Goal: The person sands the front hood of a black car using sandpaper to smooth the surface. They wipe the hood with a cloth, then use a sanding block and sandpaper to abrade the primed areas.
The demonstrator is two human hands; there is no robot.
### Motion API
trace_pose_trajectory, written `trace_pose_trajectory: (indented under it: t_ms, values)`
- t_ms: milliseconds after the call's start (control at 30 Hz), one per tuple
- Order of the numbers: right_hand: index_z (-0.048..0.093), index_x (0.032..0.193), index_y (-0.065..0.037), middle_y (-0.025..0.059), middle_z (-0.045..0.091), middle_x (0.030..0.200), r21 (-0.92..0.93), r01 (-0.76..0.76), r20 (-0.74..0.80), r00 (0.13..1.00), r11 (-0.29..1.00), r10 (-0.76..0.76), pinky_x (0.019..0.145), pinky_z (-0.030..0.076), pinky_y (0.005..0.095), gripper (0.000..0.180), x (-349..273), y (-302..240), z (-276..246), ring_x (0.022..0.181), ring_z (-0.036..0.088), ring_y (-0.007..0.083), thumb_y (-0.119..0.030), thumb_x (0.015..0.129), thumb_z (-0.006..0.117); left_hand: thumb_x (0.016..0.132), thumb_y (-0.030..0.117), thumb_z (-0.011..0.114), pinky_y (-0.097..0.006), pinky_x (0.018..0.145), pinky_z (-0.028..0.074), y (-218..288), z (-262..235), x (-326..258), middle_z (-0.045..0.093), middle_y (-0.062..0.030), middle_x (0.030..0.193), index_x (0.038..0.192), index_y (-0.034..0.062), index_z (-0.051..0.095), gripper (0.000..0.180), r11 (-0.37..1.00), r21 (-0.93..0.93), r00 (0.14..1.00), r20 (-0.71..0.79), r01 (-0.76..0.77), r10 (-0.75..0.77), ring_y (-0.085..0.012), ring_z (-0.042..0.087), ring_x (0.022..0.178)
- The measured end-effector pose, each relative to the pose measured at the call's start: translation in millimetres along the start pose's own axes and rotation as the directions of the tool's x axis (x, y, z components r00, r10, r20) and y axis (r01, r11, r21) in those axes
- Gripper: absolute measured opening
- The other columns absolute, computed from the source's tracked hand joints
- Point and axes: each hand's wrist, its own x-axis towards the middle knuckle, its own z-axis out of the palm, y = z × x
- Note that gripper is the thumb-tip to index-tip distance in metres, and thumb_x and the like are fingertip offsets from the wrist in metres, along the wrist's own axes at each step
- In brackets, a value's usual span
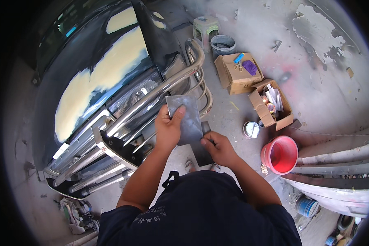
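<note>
In front of my body, my left hand (168, 128) is closed on the left edge of a grey rectangular plate (188, 123), its thumb lying flat on the smeared surface. My right hand (220, 148) pinches the side of a dark flat strip (201, 152), thumb on top. Part of the strip is hidden behind the plate's lower end; I cannot tell whether they touch. To the left stands a dark vehicle whose hood (45, 119) bears large cream-coloured filler patches (104, 74). The chrome bull bar (151, 92) at its front is close to my left hand.
Right of the bull bar are cardboard boxes (238, 84), a red bucket (279, 155), a small white can (250, 129), a dark bucket (222, 46) and a plastic stool (206, 28). Long curved panels (336, 170) lie at the right. Crumpled paper (78, 213) sits lower left.
</note>
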Motion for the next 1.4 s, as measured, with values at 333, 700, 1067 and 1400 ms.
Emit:
trace_pose_trajectory:
  t_ms: [333, 700, 1067, 1400]
  values:
    - [0.058, 0.076, 0.000, 0.0150, 0.060, 0.070, -0.174, 0.166, -0.237, 0.950, 0.971, -0.205, 0.062, 0.047, 0.0346, 0.033, 18, -12, -15, 0.066, 0.059, 0.0272, -0.029, 0.086, 0.069, 0.101, 0.018, 0.045, -0.025, 0.089, 0.042, 16, 8, 2, 0.058, -0.0029, 0.111, 0.123, 0.0050, 0.048, 0.026, 0.934, -0.353, 0.997, 0.059, 0.063, -0.045, -0.0091, 0.053, 0.096]
    - [0.061, 0.084, 0.001, 0.0173, 0.061, 0.077, -0.198, 0.056, -0.329, 0.937, 0.979, -0.121, 0.065, 0.048, 0.0390, 0.043, 52, -6, -49, 0.073, 0.062, 0.0333, -0.041, 0.081, 0.071, 0.100, 0.021, 0.046, -0.029, 0.088, 0.046, 26, 13, -11, 0.062, -0.0052, 0.109, 0.124, 0.0049, 0.050, 0.029, 0.907, -0.367, 0.965, 0.231, 0.204, -0.124, -0.0124, 0.059, 0.096]
    - [0.054, 0.102, -0.003, 0.0043, 0.060, 0.069, -0.124, 0.133, -0.520, 0.835, 0.983, -0.179, 0.051, 0.040, 0.0283, 0.025, 55, -17, -71, 0.055, 0.049, 0.0106, -0.012, 0.085, 0.070, 0.100, 0.025, 0.044, -0.038, 0.087, 0.053, 28, 2, 0, 0.058, -0.0100, 0.122, 0.137, 0.0131, 0.040, 0.039, 0.824, -0.466, 0.945, 0.206, 0.322, -0.252, -0.0228, 0.062, 0.103]
    - [0.032, 0.135, 0.001, 0.0282, 0.063, 0.095, -0.186, 0.118, -0.171, 0.974, 0.975, -0.150, 0.075, 0.051, 0.0395, 0.060, 20, -37, -12, 0.087, 0.065, 0.0401, -0.016, 0.087, 0.062, 0.103, 0.031, 0.034, -0.040, 0.101, 0.042, 47, 13, 1, 0.053, -0.0135, 0.129, 0.147, 0.0141, 0.028, 0.048, 0.683, -0.583, 0.887, 0.400, 0.440, -0.230, -0.0248, 0.054, 0.117]
